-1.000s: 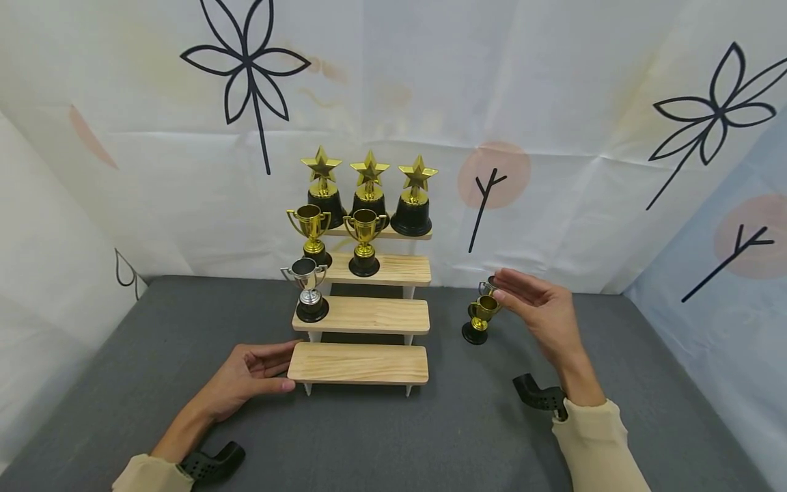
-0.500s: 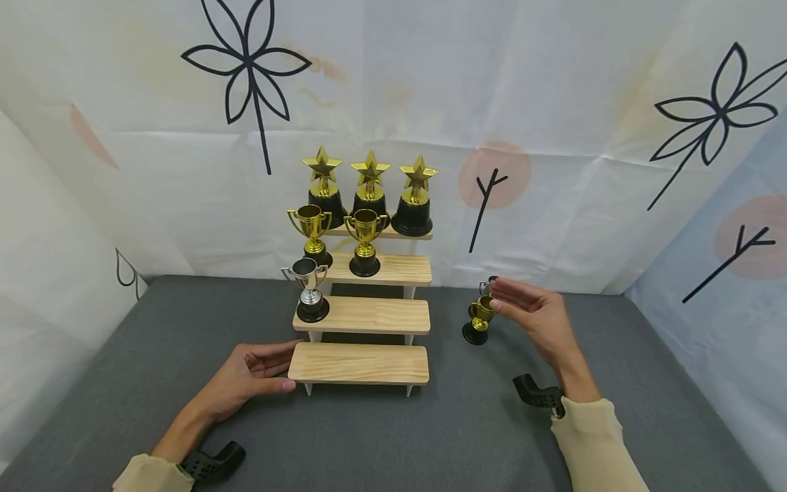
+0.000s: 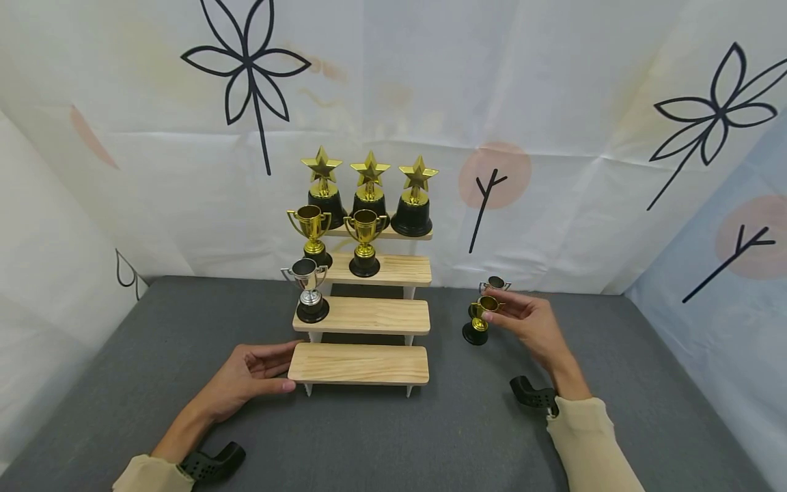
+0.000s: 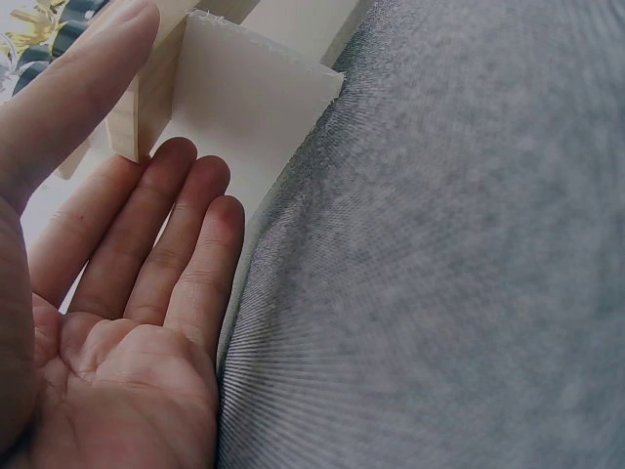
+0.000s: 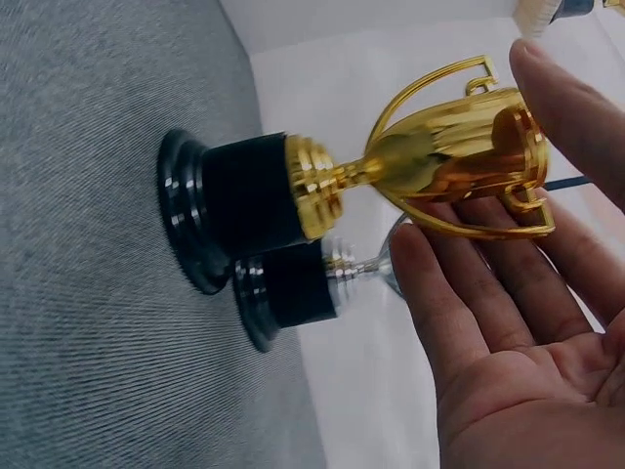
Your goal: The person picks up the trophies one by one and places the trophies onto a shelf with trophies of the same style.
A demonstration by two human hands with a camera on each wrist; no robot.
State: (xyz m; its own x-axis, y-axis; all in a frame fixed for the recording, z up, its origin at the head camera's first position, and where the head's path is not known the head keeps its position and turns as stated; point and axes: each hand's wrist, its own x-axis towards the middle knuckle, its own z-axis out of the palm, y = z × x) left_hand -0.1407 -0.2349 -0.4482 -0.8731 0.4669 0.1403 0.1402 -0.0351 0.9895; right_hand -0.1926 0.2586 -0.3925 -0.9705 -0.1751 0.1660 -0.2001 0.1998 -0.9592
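A four-step wooden display stand stands mid-table. At its left end, my left hand lies with extended fingers beside the lowest step; in the left wrist view its fingertips are right by the white side support. On the table to the right stands a small gold trophy cup with a black base. My right hand reaches around its bowl, thumb near the rim and fingers fairly straight on the far side. Behind it is a silver trophy cup, partly hidden by the fingers and gold cup.
Several star trophies line the top step. Two gold trophy cups, one at the left and one mid-step, stand on the step below. A silver trophy cup stands farther down at the left. A printed cloth backdrop closes the back.
My right hand has moved left and slightly down, from beside the gold trophy cup to around its bowl, uncovering the silver cup's rim. The left hand stays put.
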